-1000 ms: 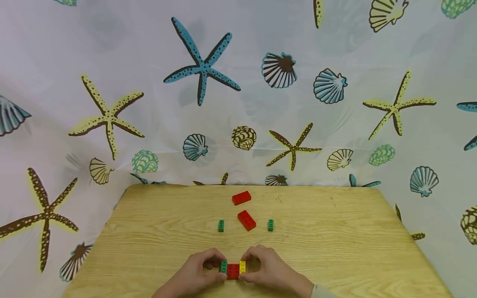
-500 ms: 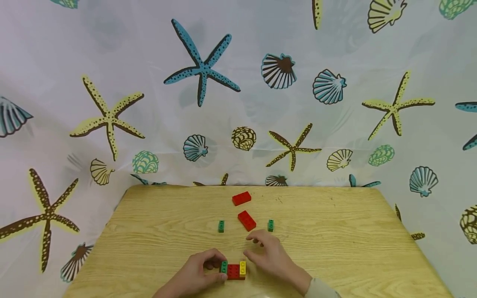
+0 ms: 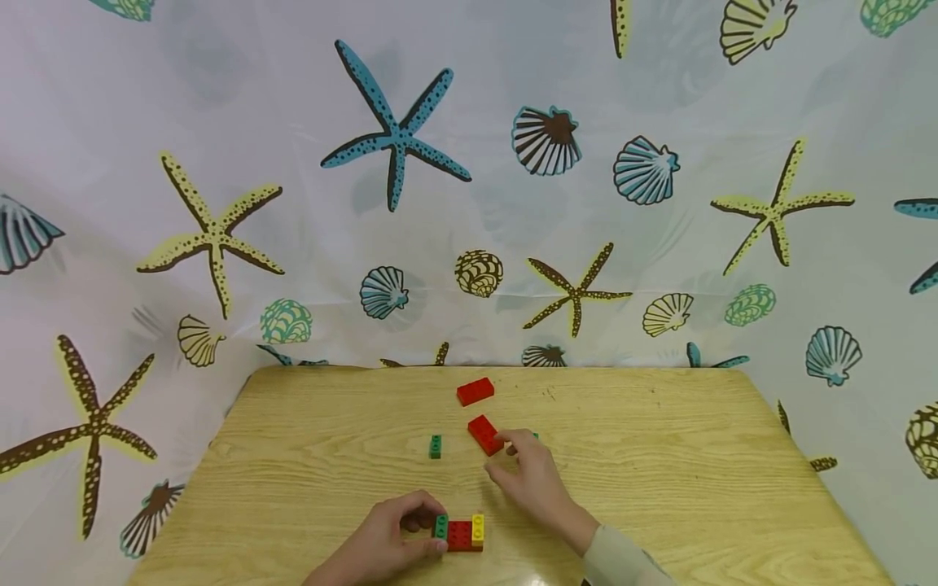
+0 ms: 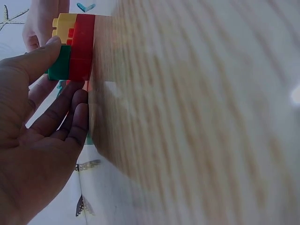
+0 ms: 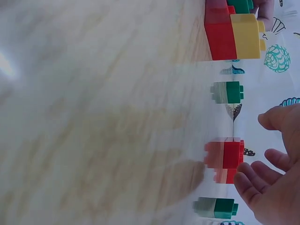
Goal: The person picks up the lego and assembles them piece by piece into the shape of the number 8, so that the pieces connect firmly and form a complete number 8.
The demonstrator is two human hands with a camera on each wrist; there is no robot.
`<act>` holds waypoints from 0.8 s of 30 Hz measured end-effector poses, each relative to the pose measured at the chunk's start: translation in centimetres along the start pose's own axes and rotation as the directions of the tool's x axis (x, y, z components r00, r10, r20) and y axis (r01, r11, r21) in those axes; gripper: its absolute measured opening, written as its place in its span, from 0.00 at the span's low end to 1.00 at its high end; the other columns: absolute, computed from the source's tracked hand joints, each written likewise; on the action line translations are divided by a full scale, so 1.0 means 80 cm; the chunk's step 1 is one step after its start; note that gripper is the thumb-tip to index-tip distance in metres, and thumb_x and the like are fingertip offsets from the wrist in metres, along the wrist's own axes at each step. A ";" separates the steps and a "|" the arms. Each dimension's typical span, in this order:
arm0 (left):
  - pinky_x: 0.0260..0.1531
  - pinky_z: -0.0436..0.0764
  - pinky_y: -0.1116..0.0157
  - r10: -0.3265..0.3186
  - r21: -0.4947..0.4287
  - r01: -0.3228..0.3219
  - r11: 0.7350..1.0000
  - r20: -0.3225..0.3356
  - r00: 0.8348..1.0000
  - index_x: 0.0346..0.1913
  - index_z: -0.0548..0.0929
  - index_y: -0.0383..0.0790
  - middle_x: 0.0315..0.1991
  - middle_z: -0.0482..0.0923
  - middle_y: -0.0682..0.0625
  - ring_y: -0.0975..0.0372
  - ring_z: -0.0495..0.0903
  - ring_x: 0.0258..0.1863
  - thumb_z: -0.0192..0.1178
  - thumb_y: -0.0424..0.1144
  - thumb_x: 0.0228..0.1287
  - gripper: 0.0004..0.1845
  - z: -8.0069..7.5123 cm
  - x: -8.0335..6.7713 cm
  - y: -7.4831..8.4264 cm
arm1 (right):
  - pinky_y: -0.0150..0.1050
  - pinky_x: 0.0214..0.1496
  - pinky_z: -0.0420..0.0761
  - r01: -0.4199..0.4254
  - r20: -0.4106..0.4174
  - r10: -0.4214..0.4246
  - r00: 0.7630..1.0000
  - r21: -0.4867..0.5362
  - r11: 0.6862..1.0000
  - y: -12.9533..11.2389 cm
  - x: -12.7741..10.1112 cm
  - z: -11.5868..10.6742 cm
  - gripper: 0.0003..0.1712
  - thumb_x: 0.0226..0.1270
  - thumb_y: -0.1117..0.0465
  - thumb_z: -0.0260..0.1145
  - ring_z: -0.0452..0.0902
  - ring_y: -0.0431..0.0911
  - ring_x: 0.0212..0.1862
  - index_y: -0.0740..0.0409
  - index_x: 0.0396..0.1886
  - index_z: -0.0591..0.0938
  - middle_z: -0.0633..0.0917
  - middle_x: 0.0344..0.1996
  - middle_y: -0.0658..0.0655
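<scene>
My left hand (image 3: 431,529) pinches the green end of a small brick assembly (image 3: 459,534) standing on the wooden table (image 3: 659,472) near the front edge. The assembly is a green brick (image 4: 59,63), a red brick (image 4: 82,44) and a yellow brick (image 4: 63,22) joined in a row. My right hand (image 3: 502,456) hovers farther back with fingers loosely spread and holds nothing. Its fingertips are beside a loose red brick (image 3: 484,433) and over a small green brick (image 5: 218,207), which the head view almost hides.
Another small green brick (image 3: 436,446) lies left of the loose red one. A second loose red brick (image 3: 475,391) lies near the table's back edge. A curtain printed with starfish and shells (image 3: 396,138) hangs behind and around the table.
My right hand let go of the assembly's yellow end and moved away from me to the loose red and green bricks. The left hand and the assembly stayed put.
</scene>
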State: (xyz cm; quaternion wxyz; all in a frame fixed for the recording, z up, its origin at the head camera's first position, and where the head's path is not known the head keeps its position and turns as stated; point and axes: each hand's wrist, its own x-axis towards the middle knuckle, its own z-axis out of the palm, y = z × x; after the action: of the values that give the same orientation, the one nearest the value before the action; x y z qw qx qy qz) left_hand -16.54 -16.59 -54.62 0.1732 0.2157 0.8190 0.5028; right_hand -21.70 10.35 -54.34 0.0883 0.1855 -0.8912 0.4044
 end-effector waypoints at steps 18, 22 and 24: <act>0.48 0.82 0.69 -0.008 0.001 0.008 1.000 0.002 1.000 0.56 0.85 0.46 0.50 0.85 0.54 0.65 0.83 0.48 0.71 0.48 0.70 0.17 0.000 0.001 0.000 | 0.42 0.47 0.84 -0.104 -0.018 0.104 0.994 -0.024 0.994 0.002 0.020 0.011 0.25 0.66 0.61 0.76 0.82 0.53 0.46 0.68 0.59 0.83 0.86 0.49 0.63; 0.47 0.82 0.69 -0.007 0.000 0.007 1.000 0.004 1.000 0.56 0.85 0.46 0.51 0.85 0.54 0.66 0.83 0.47 0.71 0.47 0.70 0.17 0.000 0.000 -0.001 | 0.42 0.46 0.83 -0.107 -0.018 0.106 0.994 -0.034 0.994 0.003 0.023 0.012 0.25 0.66 0.62 0.76 0.82 0.53 0.45 0.69 0.58 0.83 0.86 0.48 0.64; 0.47 0.82 0.68 -0.010 0.002 0.010 1.000 0.006 1.000 0.56 0.84 0.46 0.51 0.85 0.55 0.66 0.83 0.47 0.71 0.47 0.70 0.17 0.000 0.000 -0.002 | 0.43 0.46 0.83 -0.109 -0.016 0.108 0.994 -0.038 0.993 0.004 0.024 0.012 0.25 0.66 0.61 0.76 0.82 0.53 0.45 0.69 0.59 0.83 0.86 0.48 0.64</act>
State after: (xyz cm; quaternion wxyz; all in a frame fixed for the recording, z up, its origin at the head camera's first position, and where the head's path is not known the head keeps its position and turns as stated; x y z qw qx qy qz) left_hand -16.59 -16.63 -54.74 0.1778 0.2132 0.8200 0.5006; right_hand -23.56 9.31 -54.61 0.0759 0.1323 -0.9071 0.3924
